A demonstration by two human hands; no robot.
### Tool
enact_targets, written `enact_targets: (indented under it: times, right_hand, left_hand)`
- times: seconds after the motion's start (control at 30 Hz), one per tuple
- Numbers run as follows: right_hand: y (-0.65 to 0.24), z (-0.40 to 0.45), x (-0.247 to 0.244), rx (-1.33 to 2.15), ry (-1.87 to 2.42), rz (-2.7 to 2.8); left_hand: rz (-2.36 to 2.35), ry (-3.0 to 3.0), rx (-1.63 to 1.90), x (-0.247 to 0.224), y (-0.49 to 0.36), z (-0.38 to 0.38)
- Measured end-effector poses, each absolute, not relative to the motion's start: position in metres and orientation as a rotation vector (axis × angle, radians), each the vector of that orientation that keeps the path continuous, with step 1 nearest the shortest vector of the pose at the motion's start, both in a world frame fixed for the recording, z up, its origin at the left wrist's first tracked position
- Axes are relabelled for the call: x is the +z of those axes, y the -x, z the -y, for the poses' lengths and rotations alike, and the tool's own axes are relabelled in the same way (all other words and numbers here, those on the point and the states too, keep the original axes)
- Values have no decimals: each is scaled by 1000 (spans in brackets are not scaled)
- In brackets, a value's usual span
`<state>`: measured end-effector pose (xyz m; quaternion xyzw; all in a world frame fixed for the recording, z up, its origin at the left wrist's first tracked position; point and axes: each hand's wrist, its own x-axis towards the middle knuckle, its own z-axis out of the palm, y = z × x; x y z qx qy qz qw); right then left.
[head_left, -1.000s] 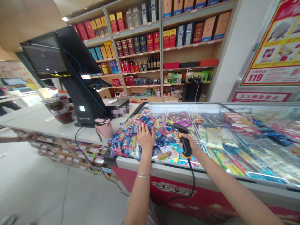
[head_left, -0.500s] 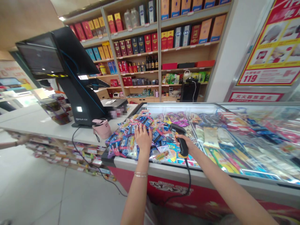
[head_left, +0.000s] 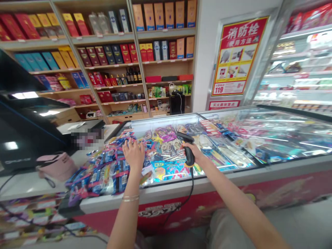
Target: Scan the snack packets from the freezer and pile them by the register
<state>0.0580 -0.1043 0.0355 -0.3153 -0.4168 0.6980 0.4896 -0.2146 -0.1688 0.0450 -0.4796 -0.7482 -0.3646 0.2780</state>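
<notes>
My left hand [head_left: 133,154] is spread open, fingers apart, at the far edge of a heap of blue and purple snack packets [head_left: 103,176], touching or just above it. The heap lies on the glass lid of a chest freezer [head_left: 220,138], over more colourful packages. My right hand [head_left: 191,154] grips a black handheld barcode scanner [head_left: 188,150] with a yellow collar, its nose pointing away from me. The scanner's black cord [head_left: 178,205] hangs down over the freezer's front edge.
To the left, a black checkout terminal [head_left: 23,138] and a pink cap [head_left: 55,166] stand on a white counter [head_left: 26,185]. Behind are wooden shelves [head_left: 109,58] of boxed liquor and bottles. A red-and-yellow poster [head_left: 237,57] hangs on the pillar, beside a lit display fridge [head_left: 293,69].
The view has swung to the right, so the heap, terminal and shelves sit further left. Both hands stay in the same poses, and the right hand keeps the scanner.
</notes>
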Motion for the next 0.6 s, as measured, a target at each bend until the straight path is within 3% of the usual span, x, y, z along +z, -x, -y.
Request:
enact_targets:
  times: [0.37, 0.6]
  right_hand:
    - [-273, 80, 35, 1253, 906, 694]
    - [-361, 70, 19, 1128, 841, 546]
  left_hand:
    - [1771, 1898, -1001, 61, 9, 73]
    - [1589, 2409, -850, 43, -132, 45]
